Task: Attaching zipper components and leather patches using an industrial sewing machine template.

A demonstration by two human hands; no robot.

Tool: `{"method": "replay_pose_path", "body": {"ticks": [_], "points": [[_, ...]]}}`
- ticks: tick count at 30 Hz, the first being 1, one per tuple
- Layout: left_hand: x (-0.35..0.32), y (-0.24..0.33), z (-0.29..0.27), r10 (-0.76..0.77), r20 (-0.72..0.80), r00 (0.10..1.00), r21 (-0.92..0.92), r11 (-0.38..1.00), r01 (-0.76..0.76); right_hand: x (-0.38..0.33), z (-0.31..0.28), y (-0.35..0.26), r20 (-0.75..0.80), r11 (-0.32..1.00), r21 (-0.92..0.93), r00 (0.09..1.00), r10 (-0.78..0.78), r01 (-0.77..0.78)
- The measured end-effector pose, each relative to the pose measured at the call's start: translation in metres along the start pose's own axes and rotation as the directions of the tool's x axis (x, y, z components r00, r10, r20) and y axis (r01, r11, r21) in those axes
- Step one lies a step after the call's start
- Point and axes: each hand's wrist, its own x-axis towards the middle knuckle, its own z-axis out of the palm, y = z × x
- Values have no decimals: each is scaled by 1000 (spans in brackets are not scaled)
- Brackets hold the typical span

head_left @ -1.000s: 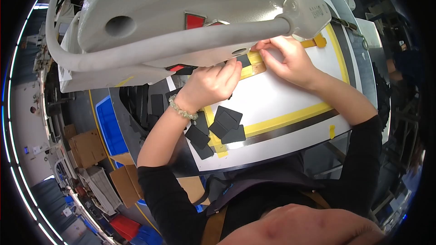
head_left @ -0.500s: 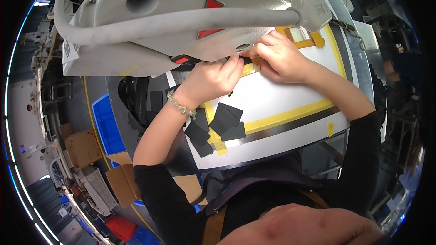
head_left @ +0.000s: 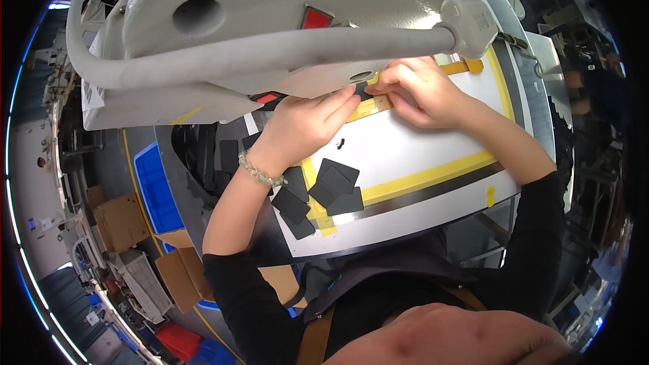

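Under the light grey head of a machine, which looks like a sewing machine, a small black piece lies between my hands, mostly hidden by the housing. My left hand, with a beaded bracelet at the wrist, rests with stretched fingers at the piece's left side. At its right edge my right hand is closed, thumb and fingers pinched on the piece. A yellow taped strip sits just in front of the fingertips. Several flat black rounded pieces overlap near my left forearm.
A thick grey tube crosses in front of the machine. The white work surface is bordered with yellow tape. A black scrap lies on it. To the left on the floor stand a blue bin and an open cardboard box.
My left fingers have straightened and flattened beside the black piece. My right hand has shifted slightly and stays pinched. The view has tilted a little, so the machine appears lower.
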Motion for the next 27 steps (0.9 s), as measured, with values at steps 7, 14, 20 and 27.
{"method": "replay_pose_path", "body": {"ticks": [7,14,20,27], "points": [[1,4,4,-40,4,999,-9,999,40,-5,2,0,-26,997,76,1000,-16,18],[-2,4,5,37,-7,999,78,996,-36,-6,0,0,-26,992,116,999,-41,43],[-3,5,7,164,29,986,299,940,-165,-7,6,4,-187,971,226,975,123,-79],[-4,6,2,137,-69,988,249,962,-116,-6,2,5,-223,986,147,969,108,-76]]}}
